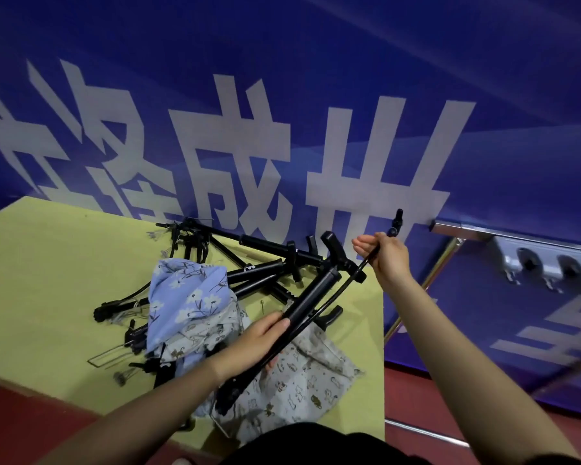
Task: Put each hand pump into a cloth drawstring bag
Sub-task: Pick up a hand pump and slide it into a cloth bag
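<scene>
My left hand (260, 340) grips the barrel of a black hand pump (311, 297), held slanted above the table. My right hand (388, 255) pinches this pump's thin black hose (346, 285), and the hose's nozzle end (397, 219) sticks up past my fingers. Under the pump lies a grey cloth drawstring bag (302, 377) with a small animal print. A blue floral cloth bag (188, 297) lies crumpled to its left. Several more black hand pumps (265, 263) are piled behind and under the bags.
The yellow-green table (47, 280) stands against a blue banner wall (282, 95) with big white characters. To the right, past the table edge, runs a metal rail (463, 229) with a grey bracket (550, 263). Red floor (416, 397) shows below.
</scene>
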A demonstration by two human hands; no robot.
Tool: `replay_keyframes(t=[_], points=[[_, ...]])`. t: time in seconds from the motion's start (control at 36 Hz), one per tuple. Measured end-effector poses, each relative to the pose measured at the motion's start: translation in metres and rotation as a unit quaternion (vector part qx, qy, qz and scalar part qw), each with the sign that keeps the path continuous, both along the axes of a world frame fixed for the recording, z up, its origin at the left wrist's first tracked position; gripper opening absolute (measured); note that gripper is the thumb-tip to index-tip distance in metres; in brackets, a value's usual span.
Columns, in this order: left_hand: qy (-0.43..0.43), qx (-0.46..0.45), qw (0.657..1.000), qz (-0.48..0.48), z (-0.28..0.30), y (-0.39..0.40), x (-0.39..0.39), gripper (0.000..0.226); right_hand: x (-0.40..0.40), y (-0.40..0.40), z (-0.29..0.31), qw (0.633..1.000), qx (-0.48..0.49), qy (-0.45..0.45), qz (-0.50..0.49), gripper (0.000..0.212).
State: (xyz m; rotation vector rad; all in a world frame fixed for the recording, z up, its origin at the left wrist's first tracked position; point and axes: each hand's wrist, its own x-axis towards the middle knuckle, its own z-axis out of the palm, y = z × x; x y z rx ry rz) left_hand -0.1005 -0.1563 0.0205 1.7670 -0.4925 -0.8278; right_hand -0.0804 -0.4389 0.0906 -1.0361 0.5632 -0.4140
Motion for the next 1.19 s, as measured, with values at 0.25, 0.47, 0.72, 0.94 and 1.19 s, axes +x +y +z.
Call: replay_keyframes(t=[0.25, 0.47, 0.72, 0.94, 1.19], points=[[0.033, 0.05, 0.996, -0.061, -0.005, 0.006, -0.004, 0.03, -0.011, 0.001, 0.006, 0.973, -0.207, 0.072, 0.068, 0.017], [0.079, 0.017, 0.997, -0.02, -0.004, 0.007, -0.01, 0.04, -0.015, -0.002, 0.002, 0.98, -0.183, 0.07, 0.031, 0.017], [0.105, 0.011, 0.994, -0.037, 0.0, 0.004, -0.011, 0.04, -0.013, -0.002, 0.002, 0.982, -0.166, 0.064, 0.057, 0.013], [0.119, -0.014, 0.991, -0.065, 0.007, 0.0, -0.009, 0.045, -0.011, -0.008, -0.004, 0.984, -0.146, 0.079, 0.066, 0.021], [0.15, -0.025, 0.987, -0.049, 0.005, -0.007, -0.009, 0.047, -0.029, -0.002, -0.015, 0.943, -0.187, 0.16, 0.225, 0.044]])
